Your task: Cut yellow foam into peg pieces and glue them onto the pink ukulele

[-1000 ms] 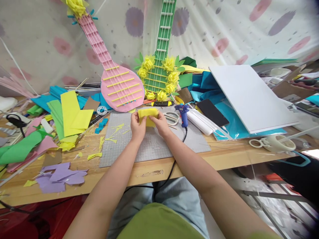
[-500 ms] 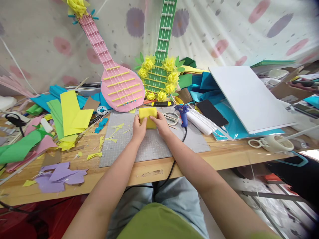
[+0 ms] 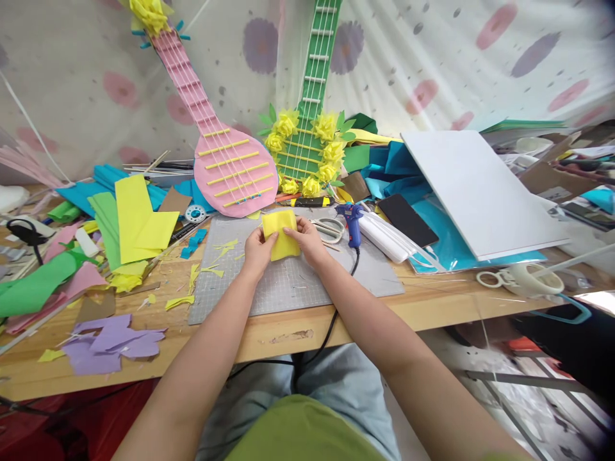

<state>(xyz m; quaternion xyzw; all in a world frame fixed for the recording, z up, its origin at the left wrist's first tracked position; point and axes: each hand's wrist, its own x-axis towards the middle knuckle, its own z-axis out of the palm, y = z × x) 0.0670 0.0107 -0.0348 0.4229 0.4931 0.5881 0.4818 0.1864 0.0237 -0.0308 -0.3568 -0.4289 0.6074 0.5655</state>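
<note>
A folded piece of yellow paper [image 3: 281, 233] is held upright above the grey cutting mat [image 3: 293, 282]. My left hand [image 3: 258, 251] pinches its left edge with thumb and fingers closed. My right hand [image 3: 308, 239] pinches its right edge the same way. Both hands hover over the far middle of the mat, just in front of a pair of scissors [image 3: 330, 226] and a blue glue gun [image 3: 351, 221].
A pink paper guitar [image 3: 230, 168] and a green one with yellow flowers [image 3: 307, 147] lean at the back. Yellow and green sheets [image 3: 134, 221] lie left, purple scraps [image 3: 110, 336] front left. A white board [image 3: 475, 189], a black phone [image 3: 407, 219] and a tape dispenser [image 3: 526, 280] sit right.
The yellow paper went from a wide strip to a taller folded piece. Both hands drew slightly toward me and tilted it.
</note>
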